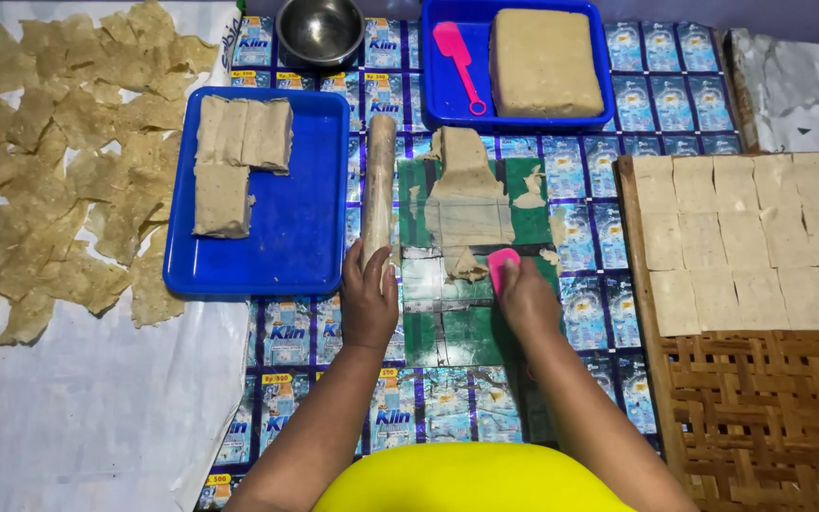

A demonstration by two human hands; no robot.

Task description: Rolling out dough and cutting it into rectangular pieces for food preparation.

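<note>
A thin sheet of beige dough (pixel 466 194) lies on a green board (pixel 466 332) in front of me, partly scraped and bunched. My right hand (pixel 526 299) grips a pink scraper (pixel 502 265) at the near edge of that dough. A wooden rolling pin (pixel 378 185) lies along the board's left side, and my left hand (pixel 368 299) rests on its near end.
A blue tray (pixel 305 228) at the left holds dough slabs (pixel 239 156). Another blue tray (pixel 447 95) at the back holds a dough block (pixel 544 62) and a pink spatula (pixel 457 57). A metal bowl (pixel 319 28) stands behind. Cut squares (pixel 760 237) lie on a woven rack; dried pieces (pixel 59 161) cover the white sheet.
</note>
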